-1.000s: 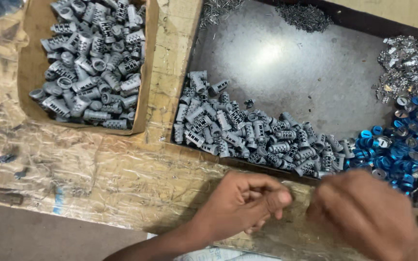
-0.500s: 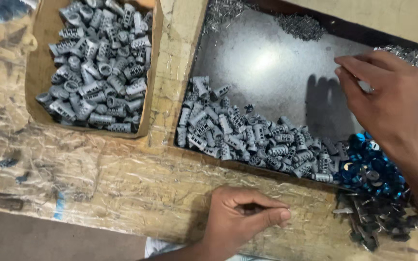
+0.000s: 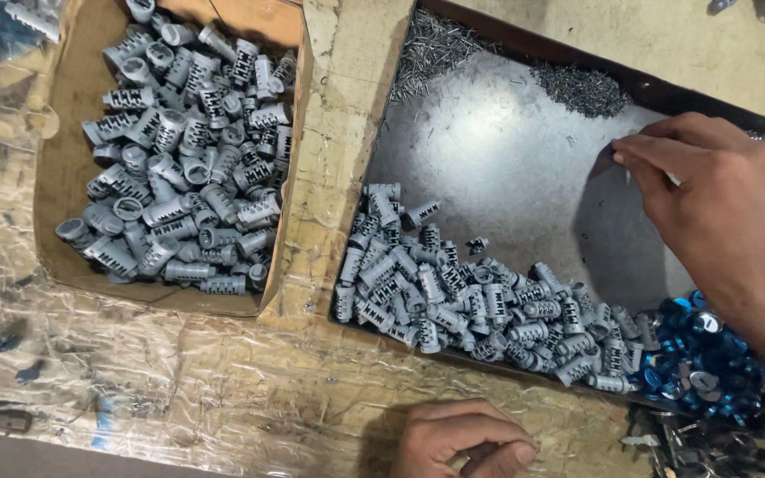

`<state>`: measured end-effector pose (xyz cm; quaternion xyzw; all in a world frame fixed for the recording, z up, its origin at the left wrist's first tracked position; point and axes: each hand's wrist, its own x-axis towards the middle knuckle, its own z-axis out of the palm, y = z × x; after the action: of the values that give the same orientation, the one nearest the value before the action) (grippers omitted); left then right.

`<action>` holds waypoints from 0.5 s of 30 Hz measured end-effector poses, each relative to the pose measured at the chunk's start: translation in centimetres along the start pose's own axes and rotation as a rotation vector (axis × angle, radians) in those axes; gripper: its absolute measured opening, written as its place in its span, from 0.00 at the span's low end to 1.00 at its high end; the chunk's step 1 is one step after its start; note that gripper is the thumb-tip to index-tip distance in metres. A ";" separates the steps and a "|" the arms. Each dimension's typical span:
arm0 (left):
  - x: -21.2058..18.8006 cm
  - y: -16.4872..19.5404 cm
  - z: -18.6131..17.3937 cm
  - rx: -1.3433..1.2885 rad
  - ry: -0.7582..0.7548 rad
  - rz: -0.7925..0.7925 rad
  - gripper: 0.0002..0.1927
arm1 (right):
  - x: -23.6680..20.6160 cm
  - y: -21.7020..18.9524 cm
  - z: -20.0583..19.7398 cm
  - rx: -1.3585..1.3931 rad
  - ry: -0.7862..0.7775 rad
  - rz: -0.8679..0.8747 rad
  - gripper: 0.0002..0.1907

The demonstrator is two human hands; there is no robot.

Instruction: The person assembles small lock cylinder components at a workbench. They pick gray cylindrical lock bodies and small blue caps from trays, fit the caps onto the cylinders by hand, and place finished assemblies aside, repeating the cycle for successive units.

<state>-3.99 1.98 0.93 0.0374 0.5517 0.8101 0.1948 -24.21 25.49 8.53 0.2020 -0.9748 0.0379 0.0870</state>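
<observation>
Your right hand (image 3: 719, 204) pinches something tiny over the metal tray (image 3: 506, 150), left hand (image 3: 462, 438) curled shut, grey cylinders (image 3: 453, 301) still heaped unsorted.

The right hand (image 3: 719, 208) reaches in from the right edge, forearm running down and right, its fingers (image 3: 644, 159) pinched together and pointing left. The left hand (image 3: 462, 438) sits low at the bottom edge, fingers curled loosely inward
</observation>
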 end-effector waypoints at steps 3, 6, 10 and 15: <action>0.1 0.3 0.1 -0.005 0.048 -0.072 0.03 | -0.5 0.8 0.5 0.077 0.009 0.038 0.06; 0.2 0.7 0.3 -0.016 0.103 -0.073 0.02 | -0.8 1.7 1.4 0.095 -0.003 0.046 0.06; 0.2 1.5 0.4 -0.008 0.153 -0.041 0.05 | -0.1 1.0 1.2 0.000 0.044 -0.028 0.04; 0.3 3.2 -0.2 -0.118 0.088 -0.177 0.06 | -1.7 -4.6 -2.9 0.275 -0.289 0.432 0.09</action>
<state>-5.23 0.90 3.74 -0.0586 0.5121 0.8218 0.2429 -20.36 22.27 11.28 0.0030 -0.9832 0.1581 -0.0908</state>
